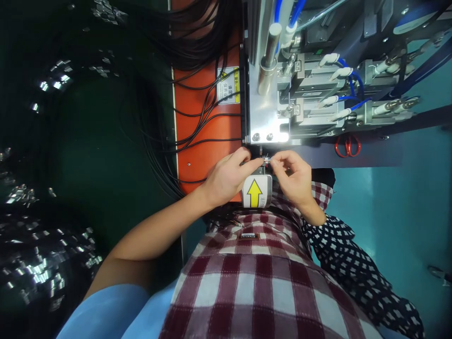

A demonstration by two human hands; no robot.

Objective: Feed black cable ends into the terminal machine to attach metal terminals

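My left hand (228, 176) is closed, its thumb and forefinger reaching the left side of a small shiny connector (267, 161) at the front of the machine. From the other side my right hand (292, 178) pinches at the connector's right end, thumb and forefinger together. Thin white and red bits show between the fingertips, too small to make out. A black cable (192, 181) runs over the orange surface to my left hand; whether it joins the connector is hidden. Just below the fingers sits a label with a yellow arrow (254, 192).
Several black cables (205, 117) cross the orange surface (215, 157) to the machine's rail. A metal machine with pneumatic cylinders (314, 115) stands ahead and right. Red-handled scissors (348, 146) lie at its edge. At the left are cable bundles with shiny connector ends (38, 268).
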